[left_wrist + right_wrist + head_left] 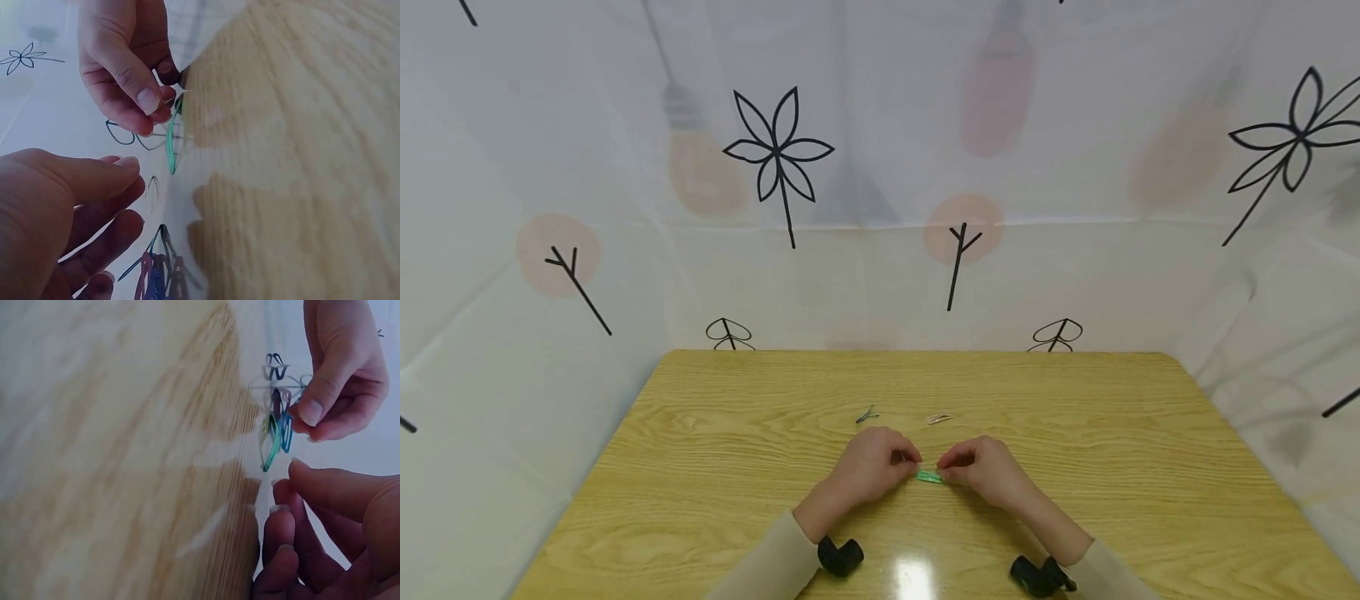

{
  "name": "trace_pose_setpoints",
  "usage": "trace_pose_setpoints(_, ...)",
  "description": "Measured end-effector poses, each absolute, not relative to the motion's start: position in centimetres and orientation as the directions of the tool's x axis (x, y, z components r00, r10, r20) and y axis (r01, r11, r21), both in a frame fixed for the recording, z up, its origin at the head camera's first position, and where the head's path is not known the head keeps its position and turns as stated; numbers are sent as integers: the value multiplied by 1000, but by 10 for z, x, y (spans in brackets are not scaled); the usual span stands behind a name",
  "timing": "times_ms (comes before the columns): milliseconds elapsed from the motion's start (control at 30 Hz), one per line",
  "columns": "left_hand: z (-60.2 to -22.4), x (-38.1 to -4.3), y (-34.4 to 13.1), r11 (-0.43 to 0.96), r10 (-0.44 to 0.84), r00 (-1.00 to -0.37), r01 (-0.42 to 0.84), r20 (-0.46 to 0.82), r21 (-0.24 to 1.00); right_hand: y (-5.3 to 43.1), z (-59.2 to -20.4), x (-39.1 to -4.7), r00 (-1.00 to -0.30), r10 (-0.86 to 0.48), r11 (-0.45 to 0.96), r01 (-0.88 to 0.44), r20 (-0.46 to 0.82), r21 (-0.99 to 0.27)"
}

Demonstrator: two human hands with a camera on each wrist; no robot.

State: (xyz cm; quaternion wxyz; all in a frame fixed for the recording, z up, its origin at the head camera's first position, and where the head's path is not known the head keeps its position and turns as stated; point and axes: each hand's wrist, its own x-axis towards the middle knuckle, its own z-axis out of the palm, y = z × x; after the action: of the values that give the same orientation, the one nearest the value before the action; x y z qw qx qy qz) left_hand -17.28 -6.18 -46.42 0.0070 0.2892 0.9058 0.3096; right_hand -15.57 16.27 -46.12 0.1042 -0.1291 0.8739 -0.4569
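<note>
A green hair clip [929, 477] lies on the table between my two hands. My left hand [872, 462] is at its left end, with thumb and fingertips close together beside it. At the right end is my right hand [988, 471], fingertips close to the clip or touching it. The right wrist view shows the green hair clip [270, 447] just beyond the right thumb and forefinger, which stand slightly apart. In the left wrist view, a gap shows between the left thumb and forefinger [134, 187], and nothing is between them.
Farther back lie a dark teal hair clip [867, 414] and a pale pinkish clip [938, 418]. Blue and reddish clips [153, 275] show low in the left wrist view. The wooden table [700, 467] meets a patterned white cloth [865, 283] behind it.
</note>
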Motion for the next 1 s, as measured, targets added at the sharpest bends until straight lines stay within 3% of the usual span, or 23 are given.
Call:
trace_pose_setpoints(433,-463,-184,-69,514,468,-875,384,124,767,163,-458,-163,-980,-200,531,-102,-8,-841)
trace_pose_setpoints(633,-460,-194,-69,486,435,-894,330,103,809,164,-455,-171,-990,-136,505,-43,-31,-862)
trace_pose_setpoints(1000,-454,-220,-62,474,430,-897,318,99,821,170,-458,-199,-996,-91,488,-55,12,-871)
